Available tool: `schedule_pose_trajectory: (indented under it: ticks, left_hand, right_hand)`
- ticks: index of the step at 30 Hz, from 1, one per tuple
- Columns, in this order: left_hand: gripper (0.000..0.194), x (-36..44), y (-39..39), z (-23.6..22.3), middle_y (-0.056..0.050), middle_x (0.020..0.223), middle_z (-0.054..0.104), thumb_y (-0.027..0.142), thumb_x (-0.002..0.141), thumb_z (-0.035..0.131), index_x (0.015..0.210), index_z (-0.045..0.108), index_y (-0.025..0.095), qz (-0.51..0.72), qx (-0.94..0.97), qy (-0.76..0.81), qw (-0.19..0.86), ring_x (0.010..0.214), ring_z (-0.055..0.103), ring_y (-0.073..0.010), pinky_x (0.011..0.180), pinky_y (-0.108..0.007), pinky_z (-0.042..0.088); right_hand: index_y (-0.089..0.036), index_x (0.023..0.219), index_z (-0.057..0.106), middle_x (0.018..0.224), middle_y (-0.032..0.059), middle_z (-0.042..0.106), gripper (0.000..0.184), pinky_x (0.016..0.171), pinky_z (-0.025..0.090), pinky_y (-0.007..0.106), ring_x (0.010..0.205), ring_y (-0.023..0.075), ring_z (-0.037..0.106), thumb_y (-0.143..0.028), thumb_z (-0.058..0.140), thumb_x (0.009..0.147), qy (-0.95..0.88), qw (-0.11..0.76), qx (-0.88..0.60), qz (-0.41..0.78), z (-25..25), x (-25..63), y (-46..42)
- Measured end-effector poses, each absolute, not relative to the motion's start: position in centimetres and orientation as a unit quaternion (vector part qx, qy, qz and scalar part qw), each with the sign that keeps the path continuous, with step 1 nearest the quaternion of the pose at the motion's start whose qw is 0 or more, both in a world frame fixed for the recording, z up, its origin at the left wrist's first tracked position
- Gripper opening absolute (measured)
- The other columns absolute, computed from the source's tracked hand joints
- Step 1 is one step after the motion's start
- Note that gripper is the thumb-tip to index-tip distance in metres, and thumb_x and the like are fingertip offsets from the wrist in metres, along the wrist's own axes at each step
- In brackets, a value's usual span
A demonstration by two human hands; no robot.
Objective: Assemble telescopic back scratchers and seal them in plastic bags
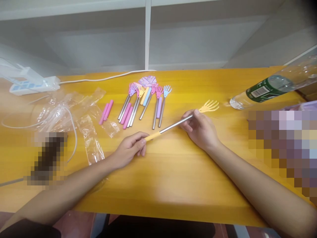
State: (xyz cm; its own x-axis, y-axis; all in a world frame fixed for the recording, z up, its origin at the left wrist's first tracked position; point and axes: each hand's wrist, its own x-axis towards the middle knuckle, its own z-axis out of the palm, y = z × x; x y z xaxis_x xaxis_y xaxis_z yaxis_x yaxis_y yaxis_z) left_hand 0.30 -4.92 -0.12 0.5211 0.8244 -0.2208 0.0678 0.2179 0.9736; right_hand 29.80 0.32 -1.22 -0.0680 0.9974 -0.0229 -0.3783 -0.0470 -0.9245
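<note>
A yellow back scratcher (pixel 172 126) with a metal rod lies slantwise between my two hands above the table. My left hand (pixel 130 149) is closed round its yellow grip at the lower left end. Close below the yellow claw head, my right hand (pixel 201 129) pinches the rod between thumb and fingers. Beyond them lie several other back scratchers (pixel 162 107) with pink, purple, yellow and blue claws. Loose coloured grip sleeves lie among these, and two pink sleeves (pixel 106 111) rest apart to the left.
Clear plastic bags (pixel 92 142) and a white cable spread over the left side, near a power strip (pixel 37 85). Small purple cards (pixel 148 81) lie at the back. A bottle with a green label (pixel 262 90) lies or leans at the right. Two areas are pixelated.
</note>
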Motion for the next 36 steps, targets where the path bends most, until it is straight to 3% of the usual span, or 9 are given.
schedule_pose_trajectory:
  ticks: [13, 22, 36]
  left_hand:
    - [0.043, 0.4, -5.1, -0.1, 0.004, 0.068, 0.059, 0.054, 0.109, 0.052, 0.126, 0.06, 0.016, 0.277, 0.573, 0.427, 0.642, 0.06, 0.048, -0.0112, 0.059, -0.025, 0.037]
    - [0.062, 0.3, -5.0, 0.3, 0.005, 0.062, 0.054, 0.058, 0.108, 0.051, 0.146, 0.061, 0.01, 0.259, 0.59, 0.435, 0.629, 0.057, 0.043, -0.0118, 0.057, -0.026, 0.036]
    - [0.054, 0.1, -5.3, -0.1, 0.003, 0.062, 0.056, 0.051, 0.109, 0.05, 0.144, 0.066, 0.014, 0.268, 0.629, 0.433, 0.588, 0.058, 0.047, -0.0128, 0.063, -0.027, 0.043]
  right_hand:
    - [-0.023, 0.088, 0.081, 0.064, 0.001, 0.051, 0.039, 0.057, 0.037, 0.032, 0.056, 0.0148, 0.04, -0.061, 0.079, 0.091, -0.429, 0.554, -0.384, 0.601, -1.1, 30.1, -0.1]
    - [-0.023, 0.089, 0.082, 0.069, 0.0029, 0.057, 0.04, 0.056, 0.036, 0.033, 0.057, 0.0154, 0.042, -0.062, 0.076, 0.095, -0.466, 0.543, -0.39, 0.58, -1.0, 30.4, -0.4]
    - [-0.023, 0.087, 0.081, 0.075, 0.0054, 0.063, 0.041, 0.053, 0.036, 0.033, 0.056, 0.0159, 0.047, -0.063, 0.077, 0.093, -0.479, 0.537, -0.392, 0.573, -0.2, 30.3, -1.2]
